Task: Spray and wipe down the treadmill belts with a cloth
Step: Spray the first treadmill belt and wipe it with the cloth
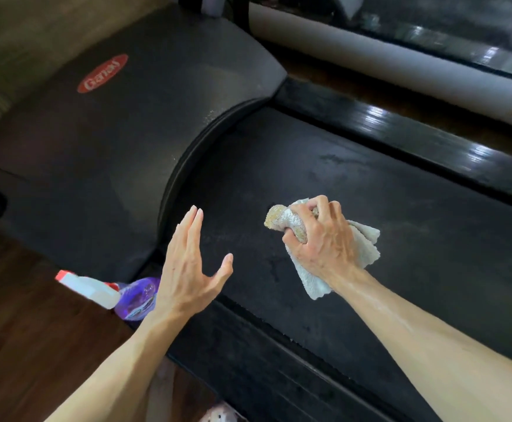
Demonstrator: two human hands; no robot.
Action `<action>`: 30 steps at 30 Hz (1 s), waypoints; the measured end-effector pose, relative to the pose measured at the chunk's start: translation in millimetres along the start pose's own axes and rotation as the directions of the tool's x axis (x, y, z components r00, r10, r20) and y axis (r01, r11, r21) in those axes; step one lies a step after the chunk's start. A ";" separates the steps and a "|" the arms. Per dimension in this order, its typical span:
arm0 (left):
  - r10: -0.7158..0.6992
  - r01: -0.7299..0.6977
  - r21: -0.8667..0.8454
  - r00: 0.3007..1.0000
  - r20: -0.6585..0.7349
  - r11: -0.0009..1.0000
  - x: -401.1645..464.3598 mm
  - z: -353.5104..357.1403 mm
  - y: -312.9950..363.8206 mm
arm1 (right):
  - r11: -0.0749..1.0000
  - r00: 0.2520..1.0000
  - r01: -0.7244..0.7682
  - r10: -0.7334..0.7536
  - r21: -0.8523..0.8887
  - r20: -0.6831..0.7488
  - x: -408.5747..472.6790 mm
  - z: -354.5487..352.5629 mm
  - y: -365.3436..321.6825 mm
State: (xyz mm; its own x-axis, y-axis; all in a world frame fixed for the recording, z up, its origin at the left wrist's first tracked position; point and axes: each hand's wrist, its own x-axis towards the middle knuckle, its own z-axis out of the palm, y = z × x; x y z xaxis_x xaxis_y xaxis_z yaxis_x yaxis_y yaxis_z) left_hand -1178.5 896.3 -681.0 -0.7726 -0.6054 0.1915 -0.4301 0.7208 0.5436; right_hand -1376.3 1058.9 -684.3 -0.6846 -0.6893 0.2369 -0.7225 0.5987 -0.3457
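1. the right hand (318, 236) grips a bunched cloth (285, 222); the fingers curl tight round its middle, with the thumb wrapped underneath.
2. a soiled, brownish wad of the cloth sticks out past the knuckles toward the hood (96, 141), and loose pale folds hang out behind the fingers on the wrist side.
3. the cloth is over the belt (385, 226); whether the wad touches the belt cannot be told.
4. the left hand (187, 269) is empty, its four fingers straight and pressed together, the thumb spread wide to the side.
5. its fingertips point toward the curved seam where the belt runs under the hood; whether the hand touches anything cannot be told.
6. a bottle (136, 300) with purple liquid and a white sprayer with a red tip lies behind the left hand's wrist, by the treadmill's near side rail (248, 345) at the edge of the wood floor (35, 330).
7. the belt beyond the right hand's fingers shows faint dull smears.
8. a red oval logo (102, 73) sits on the hood, well beyond the left fingertips.
9. a second treadmill (401, 65) stands past the far rail.
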 end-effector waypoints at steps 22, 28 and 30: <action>0.069 -0.082 0.152 0.994 0.088 0.985 6.8 134.4 -131.4 | 0.970 0.900 0.205 -0.134 -0.131 0.414 -18.9 179.1 36.8; 0.096 -0.116 0.140 0.985 0.142 0.983 -22.4 134.8 -142.6 | 0.973 0.929 0.182 -0.123 -0.142 0.348 -23.7 184.6 36.1; 0.078 -0.094 0.141 0.990 0.120 0.985 -32.1 134.0 -140.8 | 0.973 0.931 0.179 -0.120 -0.144 0.344 -25.2 184.4 36.3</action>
State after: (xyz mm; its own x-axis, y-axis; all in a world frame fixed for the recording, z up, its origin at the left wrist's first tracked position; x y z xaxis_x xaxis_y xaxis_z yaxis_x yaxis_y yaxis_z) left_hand -1155.8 859.5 -873.2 -0.8539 -0.5028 0.1341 -0.4169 0.8152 0.4020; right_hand -1367.5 1022.8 -870.2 -0.5175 -0.8542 -0.0505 -0.8394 0.5182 -0.1637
